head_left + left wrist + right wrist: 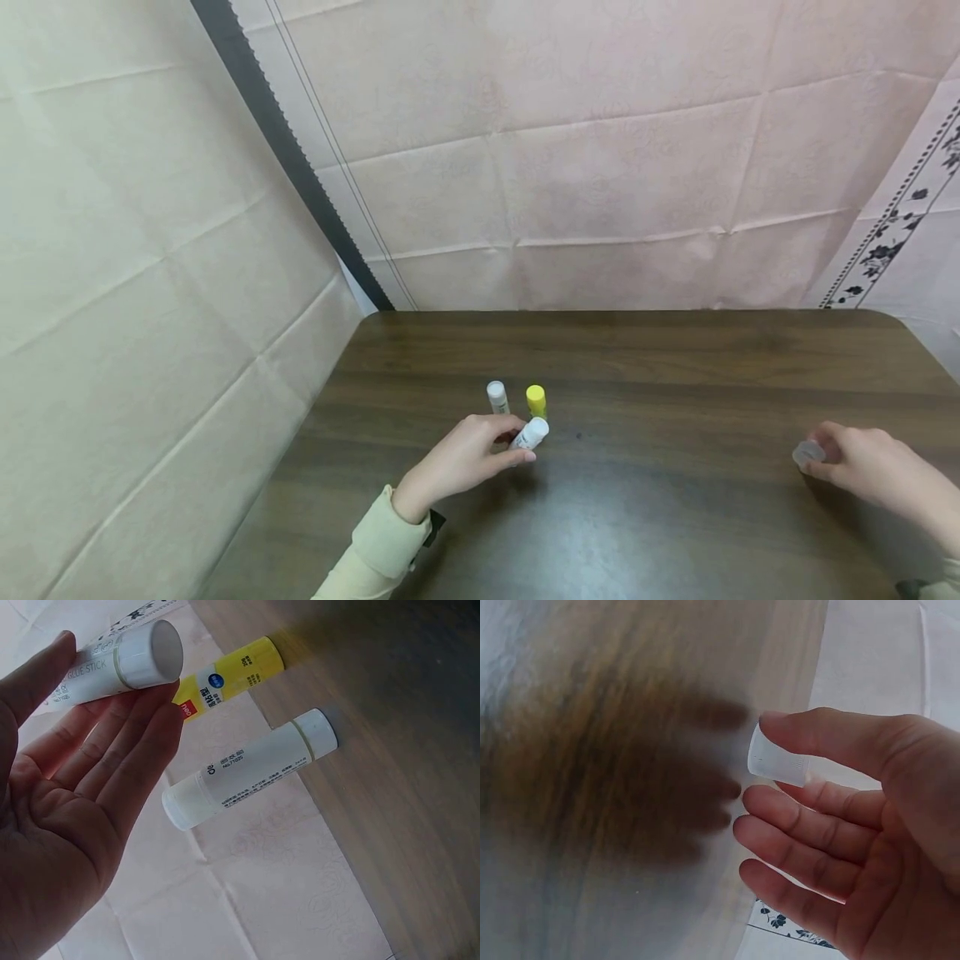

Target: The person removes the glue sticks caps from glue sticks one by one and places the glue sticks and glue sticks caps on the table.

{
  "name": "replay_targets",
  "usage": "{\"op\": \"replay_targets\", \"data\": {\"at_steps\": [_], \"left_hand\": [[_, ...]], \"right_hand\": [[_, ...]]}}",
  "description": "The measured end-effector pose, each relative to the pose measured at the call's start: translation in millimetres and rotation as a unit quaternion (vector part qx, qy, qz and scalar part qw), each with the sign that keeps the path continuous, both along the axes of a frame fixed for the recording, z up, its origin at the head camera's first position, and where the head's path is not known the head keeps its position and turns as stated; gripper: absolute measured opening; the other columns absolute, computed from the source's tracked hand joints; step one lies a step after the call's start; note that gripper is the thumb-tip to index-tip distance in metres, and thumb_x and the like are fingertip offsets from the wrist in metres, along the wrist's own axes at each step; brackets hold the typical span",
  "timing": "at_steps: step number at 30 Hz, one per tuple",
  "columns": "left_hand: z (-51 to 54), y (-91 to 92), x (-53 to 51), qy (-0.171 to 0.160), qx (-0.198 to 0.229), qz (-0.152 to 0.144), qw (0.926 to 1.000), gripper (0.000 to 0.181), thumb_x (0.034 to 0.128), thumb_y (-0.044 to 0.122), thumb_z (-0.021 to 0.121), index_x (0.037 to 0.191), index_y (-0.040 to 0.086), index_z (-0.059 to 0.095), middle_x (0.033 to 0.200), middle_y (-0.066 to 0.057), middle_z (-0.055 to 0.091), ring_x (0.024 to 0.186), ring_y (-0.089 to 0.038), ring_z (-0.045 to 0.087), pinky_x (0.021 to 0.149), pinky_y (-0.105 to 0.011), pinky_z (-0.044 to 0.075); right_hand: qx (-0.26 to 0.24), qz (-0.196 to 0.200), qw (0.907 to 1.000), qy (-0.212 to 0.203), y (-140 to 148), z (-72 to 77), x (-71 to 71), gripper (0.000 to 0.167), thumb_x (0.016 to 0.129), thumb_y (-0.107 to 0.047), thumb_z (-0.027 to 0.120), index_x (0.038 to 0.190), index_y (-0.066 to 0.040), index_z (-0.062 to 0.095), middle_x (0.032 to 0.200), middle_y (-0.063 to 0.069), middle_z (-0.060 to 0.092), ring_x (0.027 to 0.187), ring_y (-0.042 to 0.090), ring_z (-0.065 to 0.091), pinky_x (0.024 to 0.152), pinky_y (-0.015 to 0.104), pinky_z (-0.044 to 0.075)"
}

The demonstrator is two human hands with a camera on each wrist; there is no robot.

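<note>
My left hand (pixel 465 460) grips a white glue stick (pixel 532 432) between thumb and fingers, and the stick is tilted. "GLUE STICK" can be read on its side in the left wrist view. Just beyond the hand, a second white glue stick (pixel 255 769) stands upright on the table. Beside it is a yellow glue stick (pixel 234 675) with a blue and red label, partly hidden by the fingers. Far to the right, my right hand (pixel 873 463) pinches a small translucent plastic cap (pixel 776 759) between thumb and index finger, close to the tabletop.
The dark wooden table (pixel 660 500) spans the space between both hands. A pale cloth (pixel 615 167) hangs behind its far edge, and another pale cloth (pixel 135 292) runs along its left side. A floral border (pixel 885 250) decorates the cloth at right.
</note>
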State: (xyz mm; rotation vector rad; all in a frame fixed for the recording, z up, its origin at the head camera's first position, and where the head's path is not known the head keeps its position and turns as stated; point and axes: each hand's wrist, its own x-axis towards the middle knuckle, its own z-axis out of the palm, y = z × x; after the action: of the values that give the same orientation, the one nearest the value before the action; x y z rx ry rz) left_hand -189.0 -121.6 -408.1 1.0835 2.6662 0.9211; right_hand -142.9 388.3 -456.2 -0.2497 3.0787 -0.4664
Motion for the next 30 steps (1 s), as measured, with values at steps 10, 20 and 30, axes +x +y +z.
{"op": "replay_targets", "data": {"at_steps": [10, 20, 30], "left_hand": [[5.6, 0.7, 3.1, -0.027, 0.048, -0.01, 0.9984, 0.024, 0.0933, 0.034, 0.074, 0.112, 0.019, 0.07, 0.103, 0.014, 0.069, 0.099, -0.001, 0.065, 0.09, -0.027, 0.053], [9.3, -4.7, 5.9, -0.036, 0.065, 0.006, 0.9972, 0.024, 0.0931, 0.03, 0.075, 0.115, 0.019, 0.07, 0.108, 0.013, 0.069, 0.101, -0.004, 0.066, 0.093, -0.033, 0.054], [33.4, -32.7, 3.0, 0.026, 0.101, 0.053, 0.9931, 0.027, 0.0917, 0.026, 0.076, 0.116, 0.016, 0.07, 0.111, 0.011, 0.069, 0.105, -0.006, 0.065, 0.094, -0.034, 0.053]], "right_hand": [[-0.004, -0.002, 1.0, 0.002, 0.5, 3.7, 5.9, 0.043, 0.081, -0.026, 0.083, 0.101, 0.006, 0.062, 0.084, 0.011, 0.068, 0.079, 0.033, 0.067, 0.065, 0.052, 0.051], [-0.03, -0.011, 0.9989, 0.035, -12.3, 14.7, 9.7, 0.054, 0.079, -0.029, 0.086, 0.113, 0.006, 0.062, 0.108, 0.028, 0.066, 0.099, 0.049, 0.063, 0.077, 0.062, 0.048], [-0.033, 0.0, 0.9967, 0.074, -12.3, 11.5, 15.7, 0.053, 0.08, -0.033, 0.086, 0.116, -0.001, 0.064, 0.113, 0.026, 0.066, 0.102, 0.05, 0.062, 0.077, 0.064, 0.047]]}}
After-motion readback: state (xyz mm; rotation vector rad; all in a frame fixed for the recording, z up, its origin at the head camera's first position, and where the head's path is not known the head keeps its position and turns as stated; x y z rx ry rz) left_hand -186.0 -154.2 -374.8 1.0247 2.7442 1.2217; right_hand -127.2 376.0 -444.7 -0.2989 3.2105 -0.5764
